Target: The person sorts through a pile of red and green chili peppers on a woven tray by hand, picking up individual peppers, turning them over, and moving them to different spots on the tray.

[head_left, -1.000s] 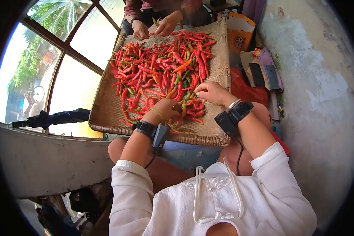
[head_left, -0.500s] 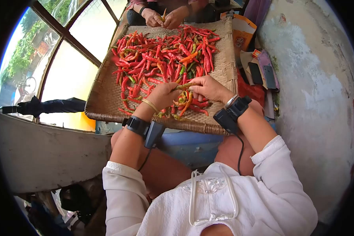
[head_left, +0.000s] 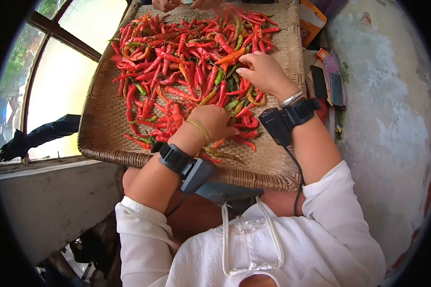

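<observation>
Red, orange and green chili peppers cover much of a woven tray. Over its near part, my left hand is curled palm down; its thumb shows, but its other fingers are mostly hidden. Below that hand, an olive-green chili pepper lies close to the tray's near rim. My right hand reaches over the right side of the pile, fingers bent and pressed together beside an orange chili pepper. What either hand holds, if anything, is too hidden to make out.
Another person's hands show at the tray's far edge. A dark folded umbrella lies by the window on the left. Two phones and an orange bag are on the right, next to the wall.
My hands have parted from the olive-green pepper they held together. The right hand has moved out to the right over the pile; the left stays low. The view has tilted down.
</observation>
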`<state>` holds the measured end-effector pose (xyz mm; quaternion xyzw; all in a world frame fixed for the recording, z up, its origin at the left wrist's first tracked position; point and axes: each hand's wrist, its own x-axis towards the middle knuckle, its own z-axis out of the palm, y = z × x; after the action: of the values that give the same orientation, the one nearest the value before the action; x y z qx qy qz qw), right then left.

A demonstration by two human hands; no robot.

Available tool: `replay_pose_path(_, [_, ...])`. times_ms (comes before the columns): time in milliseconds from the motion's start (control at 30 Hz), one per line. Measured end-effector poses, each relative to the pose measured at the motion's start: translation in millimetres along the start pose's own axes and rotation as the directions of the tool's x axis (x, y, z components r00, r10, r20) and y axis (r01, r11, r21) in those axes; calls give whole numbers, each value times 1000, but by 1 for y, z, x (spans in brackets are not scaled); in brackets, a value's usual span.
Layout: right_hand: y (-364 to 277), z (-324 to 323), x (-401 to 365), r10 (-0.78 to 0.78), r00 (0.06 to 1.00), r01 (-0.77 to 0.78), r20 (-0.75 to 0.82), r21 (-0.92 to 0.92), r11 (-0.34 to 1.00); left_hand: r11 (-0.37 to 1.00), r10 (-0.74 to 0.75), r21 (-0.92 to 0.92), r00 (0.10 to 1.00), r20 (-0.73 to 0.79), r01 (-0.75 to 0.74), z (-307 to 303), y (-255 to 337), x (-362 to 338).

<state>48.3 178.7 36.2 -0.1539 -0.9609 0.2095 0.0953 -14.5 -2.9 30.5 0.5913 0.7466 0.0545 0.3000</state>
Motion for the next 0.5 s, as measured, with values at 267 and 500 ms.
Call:
replay_pose_path(267, [-31,-4,-15,-259,945,218,197,207,954,812,-1,-582,998,-66,-37,-11,-17,4])
replay_pose_path(500, [-33,-14,-7,-128,964,9,233,453,892,528,-147,-847,976,-161,-61,-30,-15,-3])
